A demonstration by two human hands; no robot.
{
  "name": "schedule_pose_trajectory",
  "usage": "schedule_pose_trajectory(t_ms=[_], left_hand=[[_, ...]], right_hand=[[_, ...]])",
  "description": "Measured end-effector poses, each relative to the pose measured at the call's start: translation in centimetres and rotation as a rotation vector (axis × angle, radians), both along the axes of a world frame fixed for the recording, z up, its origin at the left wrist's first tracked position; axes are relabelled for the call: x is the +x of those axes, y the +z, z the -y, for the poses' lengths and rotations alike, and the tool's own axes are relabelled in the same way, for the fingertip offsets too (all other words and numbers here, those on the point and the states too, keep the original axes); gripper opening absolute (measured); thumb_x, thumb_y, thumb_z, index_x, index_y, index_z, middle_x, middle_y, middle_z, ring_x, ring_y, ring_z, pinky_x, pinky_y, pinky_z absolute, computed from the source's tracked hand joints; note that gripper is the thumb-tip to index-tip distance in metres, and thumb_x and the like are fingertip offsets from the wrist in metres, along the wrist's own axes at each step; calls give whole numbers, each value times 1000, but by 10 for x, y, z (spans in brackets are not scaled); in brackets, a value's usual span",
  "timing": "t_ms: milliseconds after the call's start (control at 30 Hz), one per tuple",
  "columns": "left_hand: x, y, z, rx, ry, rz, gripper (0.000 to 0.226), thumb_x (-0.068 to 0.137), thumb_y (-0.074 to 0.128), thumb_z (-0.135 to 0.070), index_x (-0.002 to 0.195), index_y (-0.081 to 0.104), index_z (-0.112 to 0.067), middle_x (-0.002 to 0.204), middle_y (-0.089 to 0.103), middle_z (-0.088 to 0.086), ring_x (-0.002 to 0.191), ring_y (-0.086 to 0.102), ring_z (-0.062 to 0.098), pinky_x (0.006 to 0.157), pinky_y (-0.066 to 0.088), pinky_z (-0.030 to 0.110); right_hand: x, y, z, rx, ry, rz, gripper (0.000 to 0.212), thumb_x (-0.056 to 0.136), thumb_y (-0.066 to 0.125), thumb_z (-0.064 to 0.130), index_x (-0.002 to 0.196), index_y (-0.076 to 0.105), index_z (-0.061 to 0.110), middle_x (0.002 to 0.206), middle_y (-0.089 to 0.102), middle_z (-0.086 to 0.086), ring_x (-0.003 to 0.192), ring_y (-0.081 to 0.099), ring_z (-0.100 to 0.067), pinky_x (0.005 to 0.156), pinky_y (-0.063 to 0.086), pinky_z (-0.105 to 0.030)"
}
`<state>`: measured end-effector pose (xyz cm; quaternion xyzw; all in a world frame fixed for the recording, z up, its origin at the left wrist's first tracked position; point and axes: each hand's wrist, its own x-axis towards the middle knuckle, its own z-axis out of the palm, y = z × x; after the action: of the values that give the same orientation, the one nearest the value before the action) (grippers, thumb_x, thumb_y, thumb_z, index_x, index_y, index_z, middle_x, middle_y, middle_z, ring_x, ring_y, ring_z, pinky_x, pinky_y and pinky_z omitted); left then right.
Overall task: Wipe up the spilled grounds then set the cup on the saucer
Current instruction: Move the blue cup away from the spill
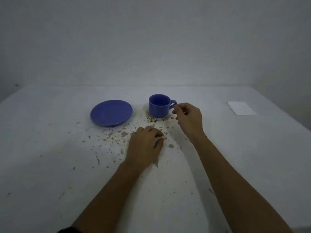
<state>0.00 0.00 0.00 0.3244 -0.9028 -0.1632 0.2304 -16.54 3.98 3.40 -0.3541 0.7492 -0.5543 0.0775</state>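
Observation:
A blue cup (159, 105) stands upright on the white table (50, 148), its handle pointing right. To its left lies a blue saucer (111, 112), apart from the cup and with nothing on it. Brown spilled grounds (121, 133) are scattered in front of both and around the cup's base. My right hand (188, 118) is beside the cup, thumb and forefinger pinched at the lower part of the handle. My left hand (144, 145) rests knuckles-up on the grounds, fingers curled over a small white wad that looks like a tissue (157, 140).
A flat white paper napkin (241, 108) lies at the far right of the table. A plain wall rises right behind the table's back edge. More specks of grounds reach toward the front between my forearms.

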Motion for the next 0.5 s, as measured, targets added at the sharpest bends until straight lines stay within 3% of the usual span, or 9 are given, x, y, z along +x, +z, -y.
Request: schedule_pose_trajectory(t_ms=[67, 200, 267, 367, 500], left_hand=[[-1, -3, 6, 21, -16, -39, 25, 90, 53, -41, 110, 64, -29, 113, 66, -7, 99, 55, 11, 91, 44, 29], [-1, -5, 8, 52, -13, -39, 24, 91, 53, -38, 111, 63, -30, 114, 65, -8, 102, 54, 10, 94, 43, 29], [0, -6, 8, 45, -16, -61, 23, 91, 53, -37, 110, 63, -30, 113, 64, -9, 102, 53, 10, 93, 43, 30], [1, -7, 9, 47, -16, -66, 22, 91, 53, -36, 109, 63, -31, 112, 64, -10, 101, 53, 9, 93, 43, 31], [-1, -9, 10, 42, -22, -86, 21, 90, 52, -36, 107, 63, -32, 109, 64, -11, 98, 54, 8, 91, 44, 33]], right_hand=[[-6, 1, 11, -30, -72, 8, 7, 94, 56, 22, 96, 63, 22, 90, 64, 8, 78, 60, -8, 70, 50, -14], [-17, -2, 32, 1, -74, 115, 30, 94, 55, 26, 123, 54, 19, 113, 56, 8, 92, 55, -7, 60, 37, -6], [-21, -1, 42, 74, -26, 134, 29, 97, 50, 24, 124, 55, 16, 116, 62, 3, 92, 58, -10, 65, 45, -11], [-26, -4, 51, 125, -14, 199, 25, 98, 45, 24, 118, 57, 16, 113, 67, -5, 94, 64, -20, 83, 57, -32], [-29, -8, 52, 74, 21, 267, 21, 97, 44, 22, 111, 58, 16, 105, 68, -6, 91, 67, -24, 80, 59, -34]])
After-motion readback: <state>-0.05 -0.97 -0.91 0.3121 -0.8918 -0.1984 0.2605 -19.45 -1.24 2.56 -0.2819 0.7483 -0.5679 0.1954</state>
